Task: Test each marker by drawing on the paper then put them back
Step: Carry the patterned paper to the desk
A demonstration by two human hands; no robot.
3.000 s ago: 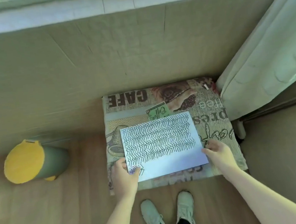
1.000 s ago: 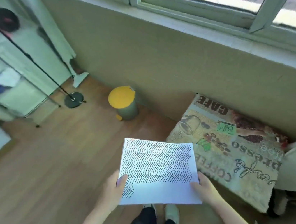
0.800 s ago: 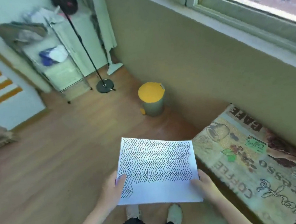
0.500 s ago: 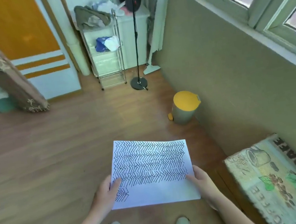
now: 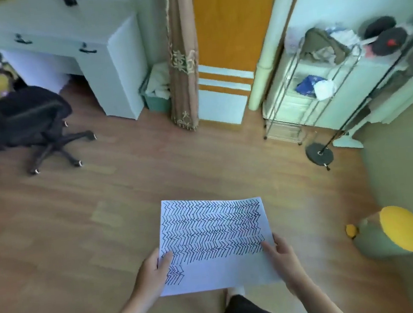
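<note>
a person stands on a wooden floor (image 5: 78,225) and looks down at a sheet of paper (image 5: 215,241) held out flat in front of them with both hands, above the floor. the paper is white and mostly covered in rows of dark zigzag marker strokes, with a short extra patch of strokes at its near left corner and a blank strip along the near edge.

the left hand (image 5: 152,273) pinches the paper's left edge, thumb lying on top of the sheet near the short patch, the other fingers curled underneath and hidden. the right hand (image 5: 283,258) pinches the right edge the same way, thumb on top pointing inward, the fingers below out of sight. how far the hidden fingers are spread cannot be told.

no markers can be seen. to the right on the floor is a small green bin with a yellow lid (image 5: 391,234). further off are a black office chair (image 5: 29,119), a white desk (image 5: 76,50), an orange door (image 5: 229,22) and a wire shelf rack (image 5: 309,85).
</note>
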